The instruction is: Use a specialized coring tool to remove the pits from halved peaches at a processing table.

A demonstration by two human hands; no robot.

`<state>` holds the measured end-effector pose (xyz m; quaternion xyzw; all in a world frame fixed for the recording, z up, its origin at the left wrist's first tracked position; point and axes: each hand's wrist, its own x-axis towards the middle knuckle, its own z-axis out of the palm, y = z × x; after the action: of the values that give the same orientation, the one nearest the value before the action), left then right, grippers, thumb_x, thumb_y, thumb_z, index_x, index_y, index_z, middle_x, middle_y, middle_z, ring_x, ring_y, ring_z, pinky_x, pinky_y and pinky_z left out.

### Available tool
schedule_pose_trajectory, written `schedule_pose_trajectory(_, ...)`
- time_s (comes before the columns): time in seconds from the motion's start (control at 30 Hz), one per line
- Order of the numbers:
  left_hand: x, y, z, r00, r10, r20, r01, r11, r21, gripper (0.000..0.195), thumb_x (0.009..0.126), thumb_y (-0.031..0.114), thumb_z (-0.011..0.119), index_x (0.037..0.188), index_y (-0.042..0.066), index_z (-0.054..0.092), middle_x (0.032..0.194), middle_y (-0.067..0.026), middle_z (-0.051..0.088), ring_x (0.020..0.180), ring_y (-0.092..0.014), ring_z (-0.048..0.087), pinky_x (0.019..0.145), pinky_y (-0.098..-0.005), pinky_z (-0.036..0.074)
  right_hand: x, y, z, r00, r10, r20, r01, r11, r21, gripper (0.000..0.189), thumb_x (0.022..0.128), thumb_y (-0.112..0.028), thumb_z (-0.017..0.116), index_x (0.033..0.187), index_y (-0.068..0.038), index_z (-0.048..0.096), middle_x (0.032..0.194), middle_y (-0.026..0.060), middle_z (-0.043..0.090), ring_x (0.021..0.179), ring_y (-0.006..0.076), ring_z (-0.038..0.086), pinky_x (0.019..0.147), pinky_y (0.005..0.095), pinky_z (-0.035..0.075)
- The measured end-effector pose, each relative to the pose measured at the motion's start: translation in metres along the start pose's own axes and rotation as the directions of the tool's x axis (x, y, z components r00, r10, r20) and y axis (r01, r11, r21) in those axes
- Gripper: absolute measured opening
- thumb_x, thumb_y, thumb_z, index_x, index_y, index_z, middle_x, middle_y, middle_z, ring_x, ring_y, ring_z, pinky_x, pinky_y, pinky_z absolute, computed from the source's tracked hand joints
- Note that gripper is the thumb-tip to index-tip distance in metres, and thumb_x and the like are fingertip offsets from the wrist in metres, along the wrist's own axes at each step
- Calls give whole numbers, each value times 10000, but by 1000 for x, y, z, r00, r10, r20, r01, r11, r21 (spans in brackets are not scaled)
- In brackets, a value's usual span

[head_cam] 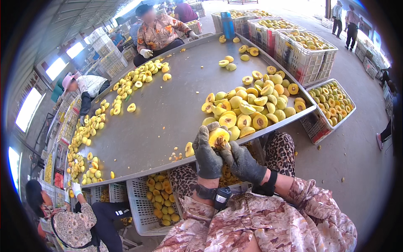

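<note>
My left hand (207, 157), in a dark grey glove, holds a yellow peach half (218, 135) with its cut face up. Around its stone cavity the flesh is brown and ragged. My gloved right hand (247, 163) meets the fruit at its lower edge, thumb and fingers pinched at the cavity; whether a small tool is hidden in that hand, I cannot tell. Just beyond my hands lies a heap of peach halves (252, 100) on the metal table (151, 126). A single peach half (189, 149) and several small scraps (175, 156) lie left of my hands.
Under the near edge stands a plastic crate (138, 201) of peach halves, left of my knees. More filled crates (302, 60) line the right side, one low crate (330, 107) near the corner. A blue bottle (227, 25) stands at the far corner. Co-workers sit along the table's left and far sides.
</note>
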<state>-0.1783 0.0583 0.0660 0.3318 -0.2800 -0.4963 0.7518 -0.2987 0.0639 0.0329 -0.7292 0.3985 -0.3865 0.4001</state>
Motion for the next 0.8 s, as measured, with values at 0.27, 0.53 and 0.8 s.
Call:
schedule_pose_trajectory(0.27, -4, 17, 3, 996, 10, 86, -8, 1000, -18, 419, 1060, 381, 476, 1015, -6, 631, 1019, -151, 661, 865, -285, 681, 758, -356, 577, 2, 1, 3, 973, -220, -63, 223, 974, 49, 272, 1025, -248, 517, 1078, 18, 531, 807, 249, 653, 754, 452, 636, 648, 508, 494)
schedule_pose_trajectory(0.53, -5, 20, 5, 997, 75, 22, -77, 988, 131, 388, 1050, 297, 468, 958, -25, 664, 876, -153, 691, 796, -239, 679, 742, -340, 564, 6, 5, 5, 972, -234, 16, 232, 968, 92, 289, 1030, -277, 499, 1152, -17, 529, 872, 251, 660, 806, 461, 633, 677, 500, 496)
schedule_pose_trajectory(0.8, -6, 25, 13, 988, 148, -41, -139, 976, 169, 414, 1062, 335, 474, 945, -16, 660, 885, -136, 674, 805, -246, 682, 740, -336, 570, 7, -18, 10, 969, -247, -2, 236, 921, 309, 292, 1042, -244, 476, 1201, -4, 528, 901, 221, 687, 811, 418, 673, 688, 465, 530)
